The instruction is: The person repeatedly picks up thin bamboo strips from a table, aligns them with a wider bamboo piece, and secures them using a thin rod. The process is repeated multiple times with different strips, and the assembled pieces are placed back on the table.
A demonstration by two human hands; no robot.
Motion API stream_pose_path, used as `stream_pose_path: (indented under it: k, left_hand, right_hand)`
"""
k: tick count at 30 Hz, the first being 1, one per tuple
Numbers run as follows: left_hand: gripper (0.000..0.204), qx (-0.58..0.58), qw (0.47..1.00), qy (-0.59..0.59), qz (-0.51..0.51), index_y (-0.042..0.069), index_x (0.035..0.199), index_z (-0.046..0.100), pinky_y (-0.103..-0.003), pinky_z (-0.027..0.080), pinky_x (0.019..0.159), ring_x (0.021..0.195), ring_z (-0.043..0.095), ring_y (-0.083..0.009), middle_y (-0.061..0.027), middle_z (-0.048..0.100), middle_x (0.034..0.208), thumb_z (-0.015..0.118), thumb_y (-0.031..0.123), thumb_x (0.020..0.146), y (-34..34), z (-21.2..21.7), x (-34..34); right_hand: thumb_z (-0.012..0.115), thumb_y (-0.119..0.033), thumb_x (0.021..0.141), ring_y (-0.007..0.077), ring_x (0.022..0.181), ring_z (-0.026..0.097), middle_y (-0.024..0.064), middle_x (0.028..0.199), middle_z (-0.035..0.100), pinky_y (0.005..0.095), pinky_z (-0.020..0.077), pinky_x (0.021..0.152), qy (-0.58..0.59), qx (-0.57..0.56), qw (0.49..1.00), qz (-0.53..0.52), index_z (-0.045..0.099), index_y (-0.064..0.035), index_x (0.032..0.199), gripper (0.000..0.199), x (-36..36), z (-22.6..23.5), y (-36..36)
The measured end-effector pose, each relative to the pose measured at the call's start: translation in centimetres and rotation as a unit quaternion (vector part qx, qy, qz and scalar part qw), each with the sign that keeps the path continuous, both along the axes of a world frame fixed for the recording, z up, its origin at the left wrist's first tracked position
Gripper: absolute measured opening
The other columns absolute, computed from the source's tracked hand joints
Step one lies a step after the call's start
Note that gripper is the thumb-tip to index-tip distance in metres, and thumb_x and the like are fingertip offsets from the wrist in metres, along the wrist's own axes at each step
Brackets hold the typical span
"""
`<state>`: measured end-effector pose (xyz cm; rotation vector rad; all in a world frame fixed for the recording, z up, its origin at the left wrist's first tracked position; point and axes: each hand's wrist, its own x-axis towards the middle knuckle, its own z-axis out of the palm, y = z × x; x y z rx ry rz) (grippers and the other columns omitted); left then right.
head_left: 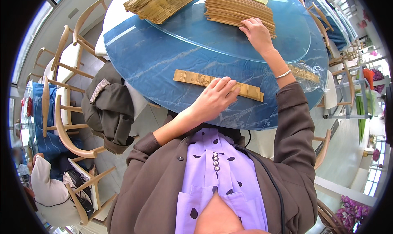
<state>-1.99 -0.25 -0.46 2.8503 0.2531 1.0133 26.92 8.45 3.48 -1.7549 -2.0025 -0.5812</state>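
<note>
A long, flat gold printed strip (196,78), like a folded paper sleeve, lies slantwise on the blue tablecloth close to me. My left hand (215,95) is closed over its middle, fingers bent together and covering part of the print. Farther off, my right hand (258,35) reaches to the front edge of a stack of thin gold-brown strips (233,9). Its thumb and fingertips pinch at that edge; how many strips they hold is hidden. To the left of this stack sits another pile of gold printed strips (166,4), fanned a little.
The round table has a blue marbled cover (139,58) and a raised glass turntable (282,41) under both piles. Clear plastic packaging (313,76) with gold strips lies beneath my right forearm. Wooden chairs (67,123) stand on the left, one draped with a dark jacket (108,107).
</note>
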Motion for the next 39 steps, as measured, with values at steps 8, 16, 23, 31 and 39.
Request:
stream_pose_path:
  k: [8, 16, 23, 31, 39]
  left_hand:
    - [0.043, -0.023, 0.999, 0.027, 0.026, 0.005, 0.121, 0.06, -0.044, 0.043, 0.102, 0.121, 0.05, -0.0309, -0.0112, 0.054, 0.123, 0.075, 0.022, 0.084, 0.0, -0.3, -0.1]
    - [0.042, -0.05, 0.998, 0.007, 0.025, 0.006, 0.118, 0.061, -0.043, 0.044, 0.1, 0.119, 0.051, -0.03, -0.01, 0.054, 0.12, 0.076, 0.019, 0.082, 0.1, -0.1, -0.2]
    - [0.041, -0.043, 0.999, 0.002, 0.033, 0.006, 0.115, 0.06, -0.042, 0.044, 0.098, 0.118, 0.051, -0.0288, -0.0086, 0.054, 0.118, 0.077, 0.019, 0.08, 0.1, 0.0, -0.2]
    - [0.062, -0.2, 0.954, -0.167, 0.145, -0.01, 0.147, 0.028, -0.048, 0.033, 0.114, 0.136, 0.037, -0.0455, -0.0305, 0.036, 0.146, 0.057, 0.011, 0.097, 3.9, 2.4, 0.2]
    - [0.065, -0.392, 0.903, -0.075, 0.157, -0.017, 0.152, 0.012, -0.04, 0.018, 0.125, 0.152, 0.019, -0.0396, -0.0334, 0.019, 0.16, 0.042, 0.012, 0.102, 7.7, 1.9, 2.3]
  right_hand:
    - [0.071, -0.033, 0.09, 0.0293, 0.1, 0.062, 0.0088, 0.097, 0.065, 0.0403, 0.0513, 0.087, 0.014, -0.091, 0.996, 0.0, 0.065, -0.005, 0.094, 0.028, 0.3, 0.5, 0.2]
    - [0.065, -0.028, 0.094, 0.0288, 0.102, 0.059, 0.0087, 0.099, 0.062, 0.0408, 0.0481, 0.092, -0.05, -0.071, 0.995, 0.048, 0.06, -0.0065, 0.096, 0.022, -0.1, -0.6, -0.4]
    - [0.064, -0.026, 0.095, 0.0269, 0.102, 0.059, 0.0083, 0.098, 0.06, 0.0389, 0.0491, 0.09, -0.108, -0.038, 0.993, 0.03, 0.057, -0.0063, 0.097, 0.021, -1.7, -1.3, -1.1]
    - [0.066, -0.02, 0.093, 0.0261, 0.097, 0.059, 0.007, 0.095, 0.059, 0.0386, 0.0496, 0.087, -0.063, -0.035, 0.995, 0.076, 0.059, -0.0056, 0.097, 0.017, -3.0, -1.3, -2.2]
    - [0.069, -0.021, 0.09, 0.0246, 0.092, 0.058, 0.0053, 0.093, 0.058, 0.0373, 0.0491, 0.083, -0.012, -0.031, 0.992, 0.125, 0.06, -0.0069, 0.095, 0.017, -5.5, -1.1, -3.9]
